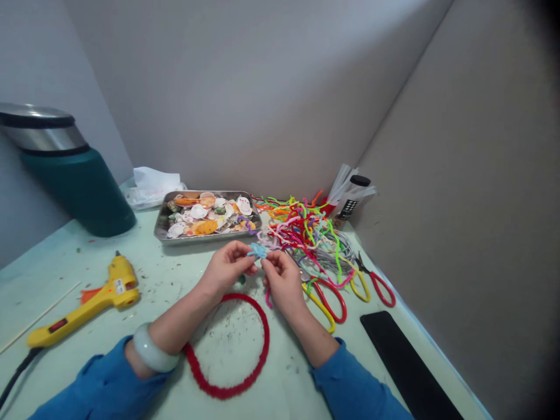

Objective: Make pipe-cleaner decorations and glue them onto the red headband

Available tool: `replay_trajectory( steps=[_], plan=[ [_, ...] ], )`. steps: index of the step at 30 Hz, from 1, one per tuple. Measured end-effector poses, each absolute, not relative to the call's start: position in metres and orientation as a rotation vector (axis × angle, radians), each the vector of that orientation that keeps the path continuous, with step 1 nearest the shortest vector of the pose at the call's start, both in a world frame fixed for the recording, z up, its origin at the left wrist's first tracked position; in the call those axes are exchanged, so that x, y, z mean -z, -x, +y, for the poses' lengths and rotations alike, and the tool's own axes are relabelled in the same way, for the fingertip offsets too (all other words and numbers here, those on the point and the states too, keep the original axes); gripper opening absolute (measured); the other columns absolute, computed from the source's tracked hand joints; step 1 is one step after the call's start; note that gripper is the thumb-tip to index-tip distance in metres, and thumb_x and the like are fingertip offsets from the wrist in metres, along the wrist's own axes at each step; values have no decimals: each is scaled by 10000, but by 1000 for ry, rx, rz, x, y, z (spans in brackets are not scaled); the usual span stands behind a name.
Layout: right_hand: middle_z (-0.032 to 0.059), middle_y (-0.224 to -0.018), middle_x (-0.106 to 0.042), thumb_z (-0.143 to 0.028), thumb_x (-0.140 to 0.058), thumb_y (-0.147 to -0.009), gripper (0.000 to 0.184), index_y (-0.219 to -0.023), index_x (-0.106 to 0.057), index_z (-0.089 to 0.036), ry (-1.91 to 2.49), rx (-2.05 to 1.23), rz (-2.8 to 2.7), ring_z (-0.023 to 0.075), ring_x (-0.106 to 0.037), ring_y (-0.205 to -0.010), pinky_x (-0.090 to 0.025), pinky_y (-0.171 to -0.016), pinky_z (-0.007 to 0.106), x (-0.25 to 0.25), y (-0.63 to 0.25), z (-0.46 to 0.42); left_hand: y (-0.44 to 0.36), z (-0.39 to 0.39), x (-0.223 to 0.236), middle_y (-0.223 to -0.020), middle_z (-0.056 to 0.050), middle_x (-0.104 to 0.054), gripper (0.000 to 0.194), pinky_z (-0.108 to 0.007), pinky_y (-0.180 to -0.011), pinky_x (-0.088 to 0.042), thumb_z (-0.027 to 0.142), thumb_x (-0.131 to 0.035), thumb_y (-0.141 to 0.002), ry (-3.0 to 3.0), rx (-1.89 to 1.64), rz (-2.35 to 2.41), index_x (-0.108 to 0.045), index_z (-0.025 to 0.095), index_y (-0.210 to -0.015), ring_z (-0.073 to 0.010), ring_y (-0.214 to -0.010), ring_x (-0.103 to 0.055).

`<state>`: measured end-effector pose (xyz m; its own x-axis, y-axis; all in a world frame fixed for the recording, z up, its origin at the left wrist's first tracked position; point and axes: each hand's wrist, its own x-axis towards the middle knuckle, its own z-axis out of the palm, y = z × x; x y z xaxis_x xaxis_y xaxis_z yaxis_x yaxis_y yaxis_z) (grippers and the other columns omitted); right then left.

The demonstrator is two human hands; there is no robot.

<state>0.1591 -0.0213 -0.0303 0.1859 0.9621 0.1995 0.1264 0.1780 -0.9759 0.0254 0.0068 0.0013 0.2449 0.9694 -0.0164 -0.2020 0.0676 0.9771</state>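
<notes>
At the centre of the frame, two hands meet over one small light-blue flower-like loop (257, 251) of fuzzy pipe cleaner. The fingers of the left hand (227, 265) are nearly closed, pinching its left side; those of the right hand (282, 277), equally close together, grip its right side. The piece is above the pale green counter (284, 373), in front of the metal tray. Both forearms come out of blue sleeves (100, 382), and one smooth, pale bangle (154, 350) circles the left wrist.

At the lower centre lies one thick red ring (225, 392), fuzzy and roughly round, partly beneath the left forearm. One shiny rectangular metal tray (205, 238), left of the frame's centre, holds many ridged seashells (201, 213), white and orange, too jumbled to count. Right of it sprawls a tangle of multicoloured pipe cleaners (301, 230), likewise uncountable, beside a coil of grey wire (347, 248).

Two pairs of scissors lie right of centre, the nearer (315, 282) and the farther (371, 273), each showing one red and one yellow loop. One flat black strip (406, 361) occupies the lower right. At left are one yellow plastic glue gun (98, 304), one thin straight stick (41, 317) and, above them, one matte teal bottle (83, 189) with a metal collar.
</notes>
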Motion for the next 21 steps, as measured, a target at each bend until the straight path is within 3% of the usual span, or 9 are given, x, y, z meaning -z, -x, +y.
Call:
replay_trajectory(
  steps=[5, 10, 15, 21],
  plan=[
    [1, -770, -598, -273, -536, -823, 107, -863, -609, -205, 1169, -764, -1331, 114, -501, -588, -415, -539, 226, 30, -161, -22, -24, 7, 1, -656, 22, -640, 397, -234, -554, -477, 315, -749, -640, -1061, -1050, 857, -546, 155, -942, -116, -547, -604],
    [-24, -683, -557, -287, -568, -789, 96, -821, -583, -197, 1145, -924, -1208, 100, -473, -519, -386, -482, 217, 24, -159, -24, -20, 7, 3, -598, -5, -640, 217, -228, -577, -470, 292, -714, -687, -1043, -958, 812, -594, 131, -772, -108, -543, -587],
    [-53, -613, -511, -312, -588, -755, 131, -772, -534, -193, 1102, -1130, -1099, 85, -446, -455, -344, -436, 207, 21, -159, -22, -20, 7, 1, -541, 12, -617, 201, -192, -510, -434, 279, -713, -691, -991, -930, 802, -582, 129, -721, -82, -478, -551],
    [-17, -736, -554, -301, -617, -756, 132, -812, -563, -193, 1163, -832, -1300, 120, -495, -651, -393, -561, 222, 24, -159, -24, -21, 8, 2, -545, 33, -611, 247, -198, -515, -449, 243, -746, -647, -955, -999, 815, -544, 147, -751, -86, -482, -564]
  ],
)
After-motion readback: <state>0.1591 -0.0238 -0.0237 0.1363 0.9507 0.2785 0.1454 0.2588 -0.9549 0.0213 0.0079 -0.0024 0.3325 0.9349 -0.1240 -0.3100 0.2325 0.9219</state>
